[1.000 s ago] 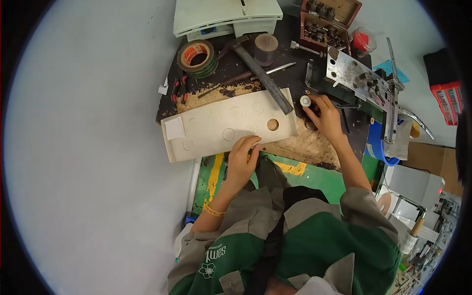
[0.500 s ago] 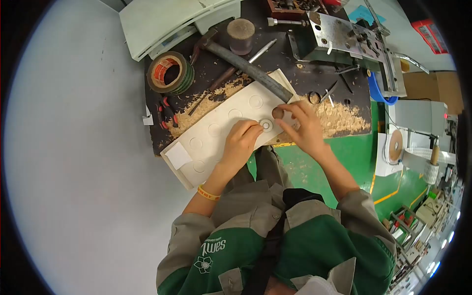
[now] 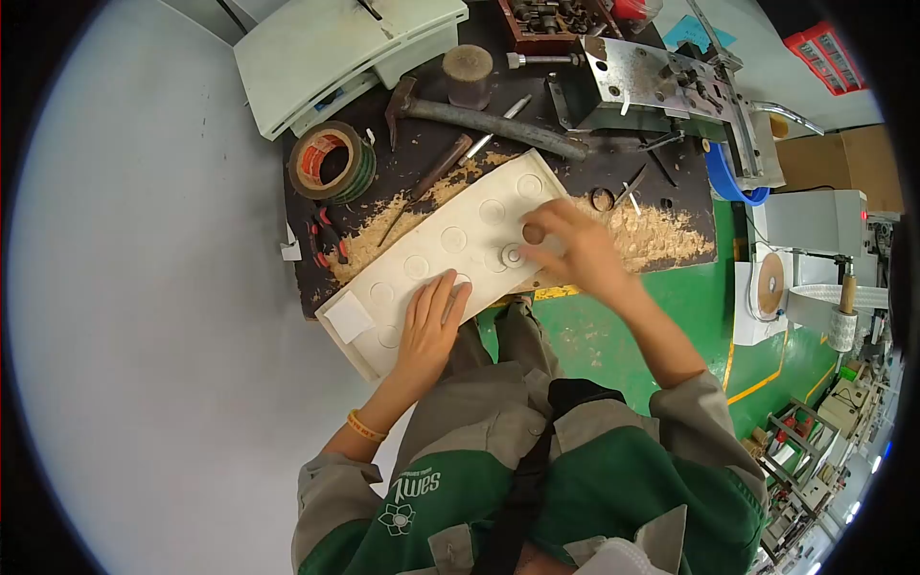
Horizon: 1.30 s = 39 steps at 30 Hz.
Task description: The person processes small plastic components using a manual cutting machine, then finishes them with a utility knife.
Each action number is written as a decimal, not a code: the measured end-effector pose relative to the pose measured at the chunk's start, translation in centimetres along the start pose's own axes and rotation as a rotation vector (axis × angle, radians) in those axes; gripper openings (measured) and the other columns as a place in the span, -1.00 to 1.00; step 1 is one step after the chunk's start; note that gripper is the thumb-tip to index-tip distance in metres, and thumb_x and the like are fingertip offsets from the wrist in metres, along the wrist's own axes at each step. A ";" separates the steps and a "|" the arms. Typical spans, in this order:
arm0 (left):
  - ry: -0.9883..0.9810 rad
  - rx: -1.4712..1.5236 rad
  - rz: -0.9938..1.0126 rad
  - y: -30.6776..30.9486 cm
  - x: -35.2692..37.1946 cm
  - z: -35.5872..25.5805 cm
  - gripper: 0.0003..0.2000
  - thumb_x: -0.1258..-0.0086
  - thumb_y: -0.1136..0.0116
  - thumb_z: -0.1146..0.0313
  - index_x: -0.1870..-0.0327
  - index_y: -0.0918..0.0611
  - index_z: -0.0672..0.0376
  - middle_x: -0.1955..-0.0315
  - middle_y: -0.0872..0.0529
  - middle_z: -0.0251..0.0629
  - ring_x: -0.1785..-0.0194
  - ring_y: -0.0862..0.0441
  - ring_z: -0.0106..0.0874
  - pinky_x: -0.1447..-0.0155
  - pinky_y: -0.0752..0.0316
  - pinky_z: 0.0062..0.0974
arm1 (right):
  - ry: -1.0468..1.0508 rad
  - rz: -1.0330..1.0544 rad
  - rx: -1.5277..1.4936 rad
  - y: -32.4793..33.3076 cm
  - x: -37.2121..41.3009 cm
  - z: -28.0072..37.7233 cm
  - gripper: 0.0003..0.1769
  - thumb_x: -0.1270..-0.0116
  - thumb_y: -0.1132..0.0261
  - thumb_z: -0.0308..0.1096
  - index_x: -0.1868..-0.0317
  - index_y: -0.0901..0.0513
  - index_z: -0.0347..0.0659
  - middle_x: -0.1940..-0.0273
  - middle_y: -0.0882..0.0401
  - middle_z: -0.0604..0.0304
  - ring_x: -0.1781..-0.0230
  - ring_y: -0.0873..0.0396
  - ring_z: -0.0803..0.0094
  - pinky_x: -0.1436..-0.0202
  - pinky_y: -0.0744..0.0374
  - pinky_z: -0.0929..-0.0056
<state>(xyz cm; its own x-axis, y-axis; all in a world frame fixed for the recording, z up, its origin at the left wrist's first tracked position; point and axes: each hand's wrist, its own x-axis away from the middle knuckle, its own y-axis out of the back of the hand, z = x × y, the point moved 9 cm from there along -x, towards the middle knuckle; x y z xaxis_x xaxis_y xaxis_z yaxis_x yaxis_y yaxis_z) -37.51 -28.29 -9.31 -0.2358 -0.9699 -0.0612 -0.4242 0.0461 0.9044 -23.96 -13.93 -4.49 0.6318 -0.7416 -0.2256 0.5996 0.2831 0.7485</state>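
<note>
A pale board (image 3: pixel 433 275) with several round outlines lies slanted on the worn table. A small metal ring (image 3: pixel 513 255) sits on it near its right end. My right hand (image 3: pixel 578 251), slightly blurred, holds a small brown round piece (image 3: pixel 534 232) between its fingers, just above the ring. My left hand (image 3: pixel 433 326) lies flat on the board's lower middle with its fingers stretched out. At the board's left end is a white paper square (image 3: pixel 349 317).
Behind the board lie a hammer (image 3: pixel 479 119), a wood-handled tool (image 3: pixel 443 165) and a tape roll (image 3: pixel 333 163). Red-handled pliers (image 3: pixel 329 237) are at left. A metal fixture (image 3: pixel 652 81) stands back right; scissors (image 3: pixel 630 187) lie right of the board.
My left hand has moved left and down, off the ring, and spread onto the board. The board has shifted. The hammer now lies farther back, no longer over the board's edge.
</note>
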 end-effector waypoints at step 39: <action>0.217 0.163 -0.109 5.0 -6.5 10.0 -0.64 -0.30 -0.23 0.43 -0.13 -0.63 0.27 -0.18 -0.52 -0.15 -0.25 -0.44 -0.15 -0.31 -0.34 -0.27 | -0.319 -0.229 0.047 5.3 2.6 -9.3 -0.60 -0.12 -0.45 -0.28 0.03 -0.63 -0.19 0.20 -0.54 0.16 0.29 -0.57 0.27 0.25 -0.56 0.37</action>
<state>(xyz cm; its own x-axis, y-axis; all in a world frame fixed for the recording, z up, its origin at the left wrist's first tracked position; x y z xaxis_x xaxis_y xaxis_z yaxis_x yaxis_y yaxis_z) -46.84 -19.36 -8.61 0.0040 -0.9989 -0.0467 -0.5757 -0.0405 0.8167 -14.52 -8.67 -6.91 0.2953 -0.9362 -0.1909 0.6797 0.0654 0.7306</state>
